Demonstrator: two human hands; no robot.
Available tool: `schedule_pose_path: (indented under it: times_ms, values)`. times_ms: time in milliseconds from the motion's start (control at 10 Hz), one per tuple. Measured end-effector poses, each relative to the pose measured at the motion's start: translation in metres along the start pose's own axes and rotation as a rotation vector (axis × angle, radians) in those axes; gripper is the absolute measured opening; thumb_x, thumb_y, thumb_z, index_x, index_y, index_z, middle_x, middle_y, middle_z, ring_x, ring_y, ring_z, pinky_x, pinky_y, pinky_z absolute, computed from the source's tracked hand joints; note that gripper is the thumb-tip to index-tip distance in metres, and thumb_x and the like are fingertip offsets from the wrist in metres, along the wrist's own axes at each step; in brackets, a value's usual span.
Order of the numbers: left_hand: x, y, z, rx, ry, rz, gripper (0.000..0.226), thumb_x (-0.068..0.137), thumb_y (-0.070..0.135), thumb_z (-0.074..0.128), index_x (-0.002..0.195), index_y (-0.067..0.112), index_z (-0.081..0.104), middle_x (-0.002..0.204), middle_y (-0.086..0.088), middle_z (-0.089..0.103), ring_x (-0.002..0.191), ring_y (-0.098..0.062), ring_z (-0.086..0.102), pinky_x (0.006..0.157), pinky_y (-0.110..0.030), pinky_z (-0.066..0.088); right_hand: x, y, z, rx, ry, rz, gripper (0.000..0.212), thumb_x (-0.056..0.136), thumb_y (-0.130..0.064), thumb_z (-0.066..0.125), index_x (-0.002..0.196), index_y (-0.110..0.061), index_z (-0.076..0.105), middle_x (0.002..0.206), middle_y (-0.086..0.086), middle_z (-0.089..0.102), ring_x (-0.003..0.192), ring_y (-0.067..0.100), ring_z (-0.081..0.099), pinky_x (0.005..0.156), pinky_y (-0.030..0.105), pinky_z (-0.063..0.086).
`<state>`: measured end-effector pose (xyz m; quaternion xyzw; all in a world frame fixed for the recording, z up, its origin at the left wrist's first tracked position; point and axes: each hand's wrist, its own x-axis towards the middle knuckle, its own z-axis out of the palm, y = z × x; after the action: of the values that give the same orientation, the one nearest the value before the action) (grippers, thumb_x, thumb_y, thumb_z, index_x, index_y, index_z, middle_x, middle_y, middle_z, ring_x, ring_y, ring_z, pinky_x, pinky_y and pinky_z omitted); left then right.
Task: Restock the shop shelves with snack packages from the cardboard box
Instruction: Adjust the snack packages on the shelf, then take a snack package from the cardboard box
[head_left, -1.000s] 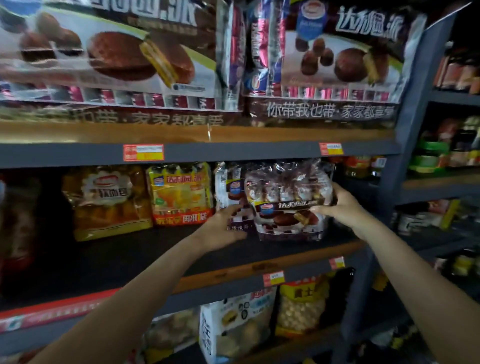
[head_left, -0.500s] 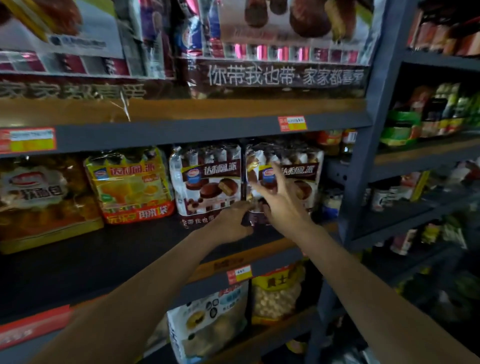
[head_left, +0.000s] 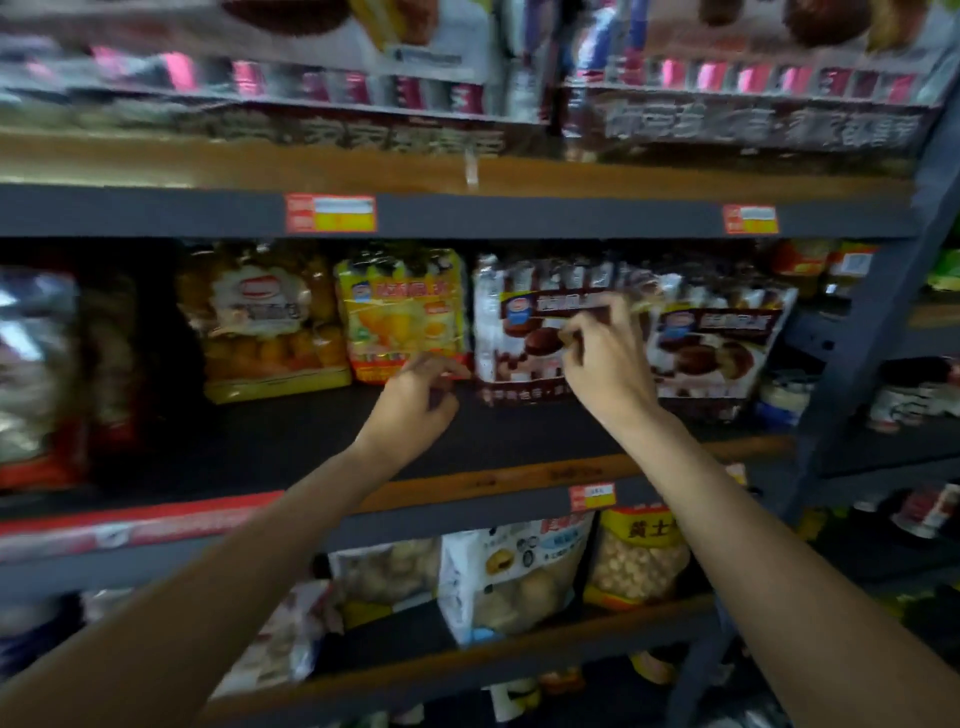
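Upright on the dark flat shelf board (head_left: 519, 436) stands a glossy brown-and-white crinkled plastic snack package (head_left: 524, 332). Right hand (head_left: 608, 358) fingertips touch its front, loosely curled; left hand (head_left: 415, 405) hovers beside it, fingers relaxed.

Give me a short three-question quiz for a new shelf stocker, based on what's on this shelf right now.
1. True or false: the right hand is in front of a brown chocolate pie pack.
2. The yellow pie pack stands on which side of that brown pack, in the picture? A) left B) right C) on top
3. Fill in: the left hand holds ____.

Key: 1 true; 2 A; 3 nothing.
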<state>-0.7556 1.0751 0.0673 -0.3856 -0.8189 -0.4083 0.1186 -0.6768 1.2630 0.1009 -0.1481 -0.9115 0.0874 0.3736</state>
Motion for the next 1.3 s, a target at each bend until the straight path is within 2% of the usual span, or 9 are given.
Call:
schedule_pose_path:
  times_ms: [200, 300, 400, 500, 600, 900, 1100, 1200, 1300]
  values:
    - [-0.132, -0.052, -0.144, 0.085, 0.208, -0.168, 0.03, 0.077, -0.002, 0.051, 0.104, 0.005, 0.062, 0.097, -0.005, 0.058, 0.076, -0.02, 0.062, 0.066, -0.006, 0.039, -0.054, -0.211, 0.022, 0.272, -0.219, -0.462, 0.024, 0.09, -0.008, 0.049, 0.112, -0.009, 0.059, 0.132, 0.006, 0.038, 0.099, 0.023, 0.055, 0.079, 0.032, 0.044]
    - [-0.231, -0.083, -0.233, 0.098, 0.326, -0.475, 0.035, 0.08, 0.006, 0.055, 0.115, 0.006, 0.057, 0.097, -0.009, 0.065, 0.077, -0.02, 0.061, 0.063, -0.02, 0.042, -0.112, -0.335, 0.04, 0.354, -0.426, -0.687, 0.024, 0.09, -0.006, 0.046, 0.11, -0.007, 0.059, 0.121, 0.007, 0.048, 0.097, 0.027, 0.056, 0.08, 0.041, 0.048]
    - [-0.353, -0.13, -0.316, 0.114, 0.349, -0.88, 0.035, 0.088, 0.009, 0.056, 0.123, 0.007, 0.052, 0.105, -0.003, 0.06, 0.095, -0.023, 0.061, 0.066, -0.019, 0.047, -0.186, -0.462, 0.053, 0.32, -0.711, -0.929, 0.022, 0.09, -0.01, 0.047, 0.107, -0.009, 0.061, 0.111, 0.013, 0.059, 0.103, 0.031, 0.057, 0.082, 0.037, 0.045]
    - [-0.507, -0.132, -0.392, 0.201, 0.252, -1.177, 0.031, 0.092, 0.011, 0.053, 0.121, 0.002, 0.053, 0.096, -0.002, 0.055, 0.078, -0.013, 0.063, 0.067, -0.029, 0.051, -0.274, -0.58, 0.052, 0.215, -0.95, -1.195, 0.016, 0.093, -0.016, 0.047, 0.102, -0.009, 0.059, 0.101, 0.012, 0.063, 0.093, 0.027, 0.059, 0.072, 0.034, 0.043]
    - [-0.64, -0.118, -0.439, 0.107, 0.183, -1.373, 0.027, 0.093, 0.008, 0.05, 0.119, 0.0, 0.056, 0.081, -0.002, 0.056, 0.043, 0.005, 0.053, 0.043, -0.01, 0.041, -0.369, -0.688, 0.034, 0.206, -1.032, -1.469, 0.022, 0.093, -0.015, 0.047, 0.106, -0.003, 0.06, 0.106, 0.017, 0.063, 0.099, 0.03, 0.059, 0.066, 0.029, 0.033]
    - [-0.961, -0.024, -0.491, 0.052, 0.908, -1.924, 0.036, 0.092, 0.021, 0.054, 0.126, 0.012, 0.049, 0.125, -0.007, 0.052, 0.112, -0.02, 0.054, 0.09, -0.03, 0.047, -0.647, -0.906, -0.014, 0.323, -1.257, -2.017, 0.029, 0.093, -0.022, 0.051, 0.12, -0.013, 0.058, 0.119, 0.008, 0.061, 0.106, 0.024, 0.057, 0.084, 0.029, 0.044]
    - [-1.061, -0.041, -0.533, -0.062, 1.479, -1.922, 0.044, 0.091, 0.011, 0.055, 0.132, 0.006, 0.039, 0.11, -0.01, 0.056, 0.091, -0.021, 0.061, 0.068, -0.027, 0.048, -0.769, -1.018, -0.002, 0.382, -1.347, -2.155, 0.033, 0.093, -0.02, 0.053, 0.125, -0.017, 0.053, 0.122, 0.006, 0.054, 0.109, 0.021, 0.054, 0.083, 0.025, 0.045]
    - [-1.097, -0.08, -0.581, -0.104, 1.633, -1.858, 0.045, 0.092, 0.01, 0.053, 0.133, 0.008, 0.036, 0.096, -0.002, 0.055, 0.091, -0.02, 0.061, 0.067, -0.023, 0.047, -0.821, -1.094, 0.027, 0.489, -1.475, -2.019, 0.041, 0.09, -0.022, 0.056, 0.13, -0.016, 0.048, 0.13, 0.008, 0.048, 0.116, 0.023, 0.05, 0.096, 0.034, 0.046]
    - [-1.127, -0.121, -0.63, -0.137, 1.669, -1.847, 0.045, 0.093, 0.013, 0.053, 0.134, 0.012, 0.036, 0.106, -0.004, 0.055, 0.096, -0.019, 0.061, 0.073, -0.025, 0.049, -0.867, -1.177, 0.056, 0.681, -1.545, -1.686, 0.06, 0.084, -0.028, 0.065, 0.137, -0.02, 0.039, 0.137, 0.012, 0.041, 0.125, 0.029, 0.042, 0.104, 0.04, 0.039]
